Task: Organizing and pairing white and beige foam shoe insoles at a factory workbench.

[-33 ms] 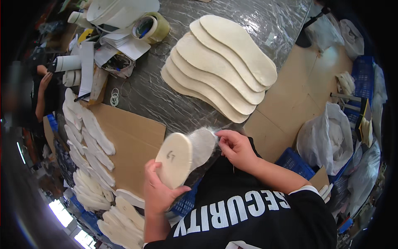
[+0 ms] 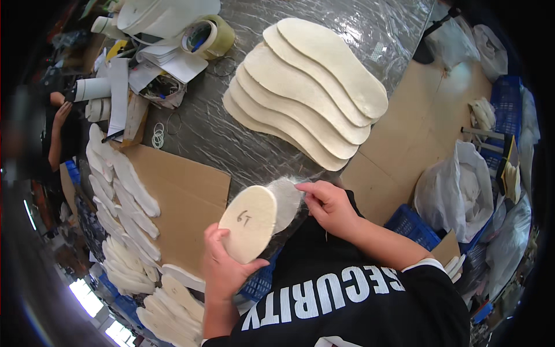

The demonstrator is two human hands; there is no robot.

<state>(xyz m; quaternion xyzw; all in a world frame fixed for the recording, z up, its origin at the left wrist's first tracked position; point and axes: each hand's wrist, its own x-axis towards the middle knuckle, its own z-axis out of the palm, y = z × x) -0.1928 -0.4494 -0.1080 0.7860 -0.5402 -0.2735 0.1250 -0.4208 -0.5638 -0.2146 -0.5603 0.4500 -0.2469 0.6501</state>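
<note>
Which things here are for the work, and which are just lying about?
Seemingly for the work:
marked, rounded cream felt-like insole, in the left hand
fanned cream foot-shaped felt-like insoles

Seemingly just lying about:
round olive plastic tape roll
white rectangular paper sheets

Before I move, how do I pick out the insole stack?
Start with the dark, shiny table across the upper middle of the view. On it, beyond the right hand, lies the insole stack. Its broad cream layers overlap in neat steps, unlike the slimmer-looking white pieces left of the cardboard.

Left fingers hold insole; right fingers at fuzzy edge.
</note>
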